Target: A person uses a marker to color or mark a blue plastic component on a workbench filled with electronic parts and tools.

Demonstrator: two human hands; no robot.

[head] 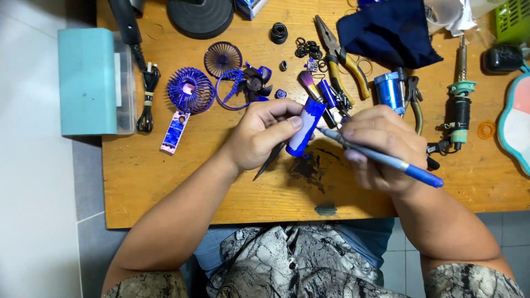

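My left hand (259, 132) grips a small tube-shaped part (305, 128), blue at both ends and pale in the middle, tilted over the wooden table (165, 182). A dark pointed tool (269, 161) sticks out below this hand. My right hand (381, 149) holds a blue-handled brush (386, 159) like a pen, its dark tip touching the side of the tube. Blue fan pieces lie just beyond: a round grille (190, 90), a flat grille (222, 58), a dark blade wheel (255, 83) and a pink-and-blue handle shell (175, 131).
A teal box (88, 80) stands at the table's left edge. Yellow-handled pliers (342, 58), a soldering iron (459, 94), a blue metal cylinder (390, 91), a dark blue cloth (389, 30), black rubber rings (306, 48) and a make-up brush (309, 83) lie at the back. A dark paint stain (309, 168) marks the wood.
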